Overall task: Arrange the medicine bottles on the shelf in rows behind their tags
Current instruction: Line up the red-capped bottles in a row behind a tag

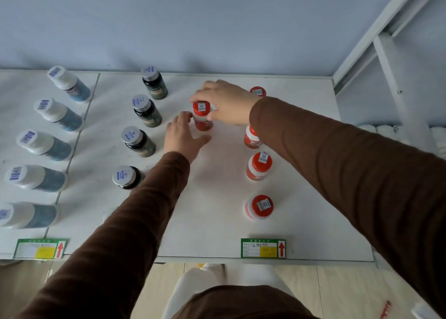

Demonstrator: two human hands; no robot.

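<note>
A red-capped bottle (202,116) stands upright mid-shelf. My right hand (224,101) grips its cap from above and the right. My left hand (184,135) is open just left of it, fingers near its side. Several more red-capped bottles form a row on the right, the nearest one (260,206) behind a green tag (263,248). A row of dark bottles with silver caps (138,141) runs left of my left hand. Blue bottles with white caps (42,143) line the far left, behind another green tag (39,248).
The white shelf board (217,222) ends at a front edge near me and a blue wall behind. A white metal shelf frame (391,53) rises at the right. White objects (386,129) lie beyond the shelf's right end.
</note>
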